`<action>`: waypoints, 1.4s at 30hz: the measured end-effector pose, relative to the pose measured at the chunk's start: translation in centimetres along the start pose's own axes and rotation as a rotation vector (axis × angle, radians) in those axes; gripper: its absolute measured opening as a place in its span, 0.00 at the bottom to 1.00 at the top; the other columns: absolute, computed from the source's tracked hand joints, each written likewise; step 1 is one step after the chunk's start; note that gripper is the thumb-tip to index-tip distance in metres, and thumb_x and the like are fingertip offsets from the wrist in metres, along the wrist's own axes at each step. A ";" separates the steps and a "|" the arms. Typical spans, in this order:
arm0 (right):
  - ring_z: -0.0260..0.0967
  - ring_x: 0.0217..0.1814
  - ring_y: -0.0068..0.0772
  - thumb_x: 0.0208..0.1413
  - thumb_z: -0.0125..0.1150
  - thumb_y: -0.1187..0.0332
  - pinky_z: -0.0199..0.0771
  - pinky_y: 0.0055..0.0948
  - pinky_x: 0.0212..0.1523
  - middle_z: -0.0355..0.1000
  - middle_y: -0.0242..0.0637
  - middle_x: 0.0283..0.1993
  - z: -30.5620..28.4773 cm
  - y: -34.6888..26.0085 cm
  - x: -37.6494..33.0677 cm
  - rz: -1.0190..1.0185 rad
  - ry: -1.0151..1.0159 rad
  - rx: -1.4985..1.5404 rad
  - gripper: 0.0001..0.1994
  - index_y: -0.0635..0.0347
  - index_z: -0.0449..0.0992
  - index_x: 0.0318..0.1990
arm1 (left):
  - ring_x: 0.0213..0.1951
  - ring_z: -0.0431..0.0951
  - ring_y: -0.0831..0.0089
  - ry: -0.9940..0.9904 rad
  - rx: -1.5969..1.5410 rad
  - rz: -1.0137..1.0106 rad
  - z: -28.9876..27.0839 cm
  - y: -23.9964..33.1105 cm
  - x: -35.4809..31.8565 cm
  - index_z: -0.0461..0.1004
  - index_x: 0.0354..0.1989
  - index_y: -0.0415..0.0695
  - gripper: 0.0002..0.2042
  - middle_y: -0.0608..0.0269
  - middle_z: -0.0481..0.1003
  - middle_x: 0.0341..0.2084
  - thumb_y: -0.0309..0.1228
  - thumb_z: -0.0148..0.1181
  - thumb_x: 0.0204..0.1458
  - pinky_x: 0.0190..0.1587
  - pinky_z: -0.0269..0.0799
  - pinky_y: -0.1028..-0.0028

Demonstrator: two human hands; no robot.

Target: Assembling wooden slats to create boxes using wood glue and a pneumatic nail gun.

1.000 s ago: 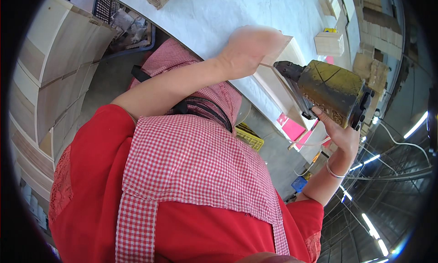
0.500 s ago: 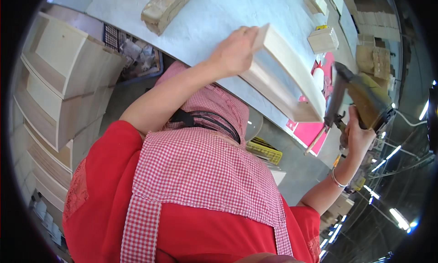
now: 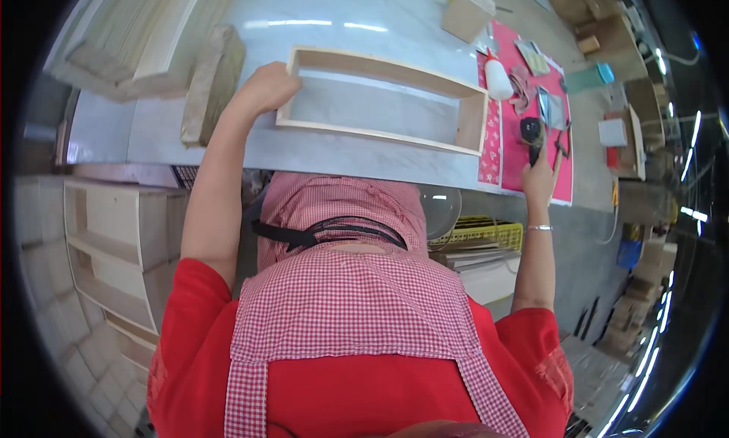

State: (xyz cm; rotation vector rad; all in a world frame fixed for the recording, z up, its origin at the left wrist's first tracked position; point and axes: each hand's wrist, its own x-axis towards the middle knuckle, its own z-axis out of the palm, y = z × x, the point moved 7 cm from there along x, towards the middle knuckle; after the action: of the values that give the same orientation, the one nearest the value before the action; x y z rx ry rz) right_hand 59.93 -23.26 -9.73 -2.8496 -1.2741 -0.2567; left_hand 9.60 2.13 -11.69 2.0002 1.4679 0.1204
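Note:
A rectangular pale wooden frame (image 3: 387,138) lies flat on the light table, and the table top shows through its middle. My left hand (image 3: 267,90) is closed on the frame's left end, gripping its upper corner. To the right, my right hand (image 3: 538,181) is wrapped round the dark handle of a nail gun (image 3: 531,130), over the pink mat (image 3: 512,161). The tool points away from me, so only its rounded end and handle show. A hammer (image 3: 560,151) lies just right of that hand.
Stacked pale boards (image 3: 144,39) and a worn wooden block (image 3: 215,85) occupy the table's left. A white bottle (image 3: 497,79), a cloth (image 3: 522,88) and a small wooden box (image 3: 468,14) stand at the right. Stacked wooden boxes (image 3: 106,225) are left below the table; a yellow crate (image 3: 486,231) sits underneath.
The wooden frame was tilted up on edge and now lies flat on the table. My right hand has lowered the nail gun from the air to the pink mat. My view has turned.

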 end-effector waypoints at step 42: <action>0.71 0.42 0.45 0.69 0.41 0.51 0.68 0.40 0.45 0.73 0.51 0.36 -0.7 -15.1 -2.2 -0.222 -0.148 1.115 0.26 0.70 0.74 0.40 | 0.52 0.70 0.62 0.609 -0.331 0.115 -0.9 0.6 -6.9 0.72 0.53 0.34 0.20 0.52 0.72 0.48 0.39 0.55 0.62 0.57 0.63 0.66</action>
State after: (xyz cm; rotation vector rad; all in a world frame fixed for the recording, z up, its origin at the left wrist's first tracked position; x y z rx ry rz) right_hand 47.16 -14.82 -10.25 -1.7948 -1.1902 0.5173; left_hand 7.13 -3.68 -8.67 1.8467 1.5489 1.0282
